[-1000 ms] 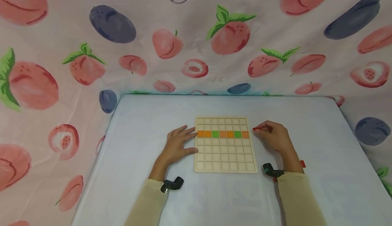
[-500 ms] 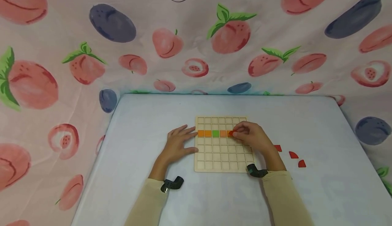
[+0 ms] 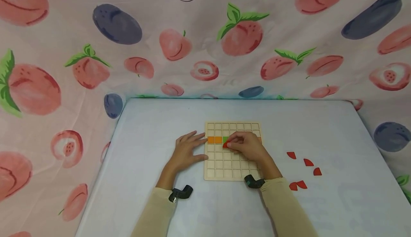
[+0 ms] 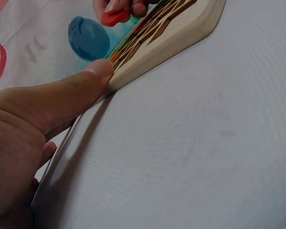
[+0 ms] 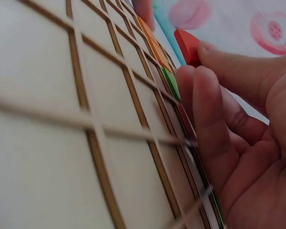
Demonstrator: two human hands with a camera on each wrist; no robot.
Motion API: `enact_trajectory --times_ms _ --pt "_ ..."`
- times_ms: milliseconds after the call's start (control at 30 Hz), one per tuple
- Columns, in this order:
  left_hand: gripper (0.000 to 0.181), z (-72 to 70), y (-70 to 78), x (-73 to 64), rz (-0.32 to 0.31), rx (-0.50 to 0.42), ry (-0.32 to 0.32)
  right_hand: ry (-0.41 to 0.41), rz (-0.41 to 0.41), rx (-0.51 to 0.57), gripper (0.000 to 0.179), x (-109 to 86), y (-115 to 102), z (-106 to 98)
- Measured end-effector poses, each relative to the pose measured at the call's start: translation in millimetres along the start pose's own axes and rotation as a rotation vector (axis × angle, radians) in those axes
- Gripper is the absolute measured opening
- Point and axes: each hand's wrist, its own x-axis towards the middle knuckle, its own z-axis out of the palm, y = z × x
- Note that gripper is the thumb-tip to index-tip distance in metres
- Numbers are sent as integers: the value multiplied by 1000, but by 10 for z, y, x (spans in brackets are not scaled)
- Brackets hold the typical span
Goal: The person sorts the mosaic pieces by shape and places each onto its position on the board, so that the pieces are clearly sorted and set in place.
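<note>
The right hand point(image 3: 246, 145) pinches a small, solid red wedge point(image 3: 226, 145) over the pale wooden board point(image 3: 219, 165), whose grid of square cells carries a row of orange and green tiles point(image 3: 218, 140). The left hand point(image 3: 184, 152), fingers spread, touches the board's left edge.

One gridded board point(image 3: 219, 164), six red pieces point(image 3: 308, 162), at least four coloured tiles point(image 3: 218, 140), two hands point(image 3: 184, 152), two wrist cameras point(image 3: 182, 193)

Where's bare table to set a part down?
Free: table left of the left hand; the strip between board and the table's back edge; right of the loose red pieces. Crowded: coloured tiles, partly hidden by the right hand.
</note>
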Motion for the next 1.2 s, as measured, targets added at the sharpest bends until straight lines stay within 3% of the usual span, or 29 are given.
enact_trajectory --times_ms 367,667,1200 --pt "67 9 -7 15 1 -10 -6 60 57 37 17 109 -105 264" --pt "67 9 -19 22 6 -5 -2 115 6 -88 15 169 -156 407" --pt "67 8 -32 15 -5 6 -18 139 55 -197 13 178 -194 470"
